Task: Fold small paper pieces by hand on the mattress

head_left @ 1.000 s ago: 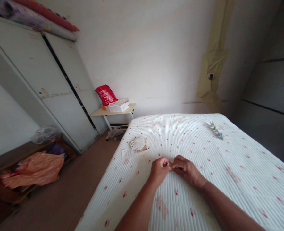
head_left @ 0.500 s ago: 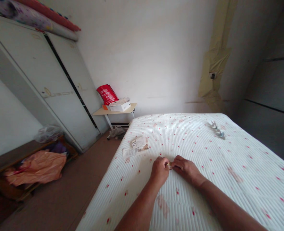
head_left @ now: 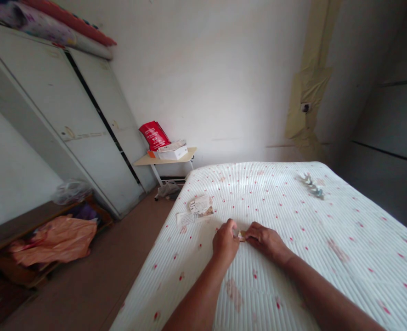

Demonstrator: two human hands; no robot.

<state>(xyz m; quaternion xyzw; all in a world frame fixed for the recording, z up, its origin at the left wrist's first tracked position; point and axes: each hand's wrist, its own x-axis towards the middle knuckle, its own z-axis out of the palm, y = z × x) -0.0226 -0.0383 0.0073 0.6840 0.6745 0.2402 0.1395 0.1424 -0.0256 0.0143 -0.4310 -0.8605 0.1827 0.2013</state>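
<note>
A small piece of printed paper, folded or creased, lies between my two hands just above the bed. My right hand pinches its right side between thumb and fingers. My left hand is at its left edge, fingers curled and thumb close to the paper; the fingertips partly hide what they grip. Further up on the left lie loose printed paper pieces. On the far right of the bed sits a row of small folded grey-white paper shapes.
A small side table past the bed's far left corner carries a red bag and a white box. On the left stand a wardrobe and a low wooden bench with an orange plastic bag.
My left hand has shifted slightly left, and more of the small paper shows between the hands. My right hand stays almost in place, still pinching.
</note>
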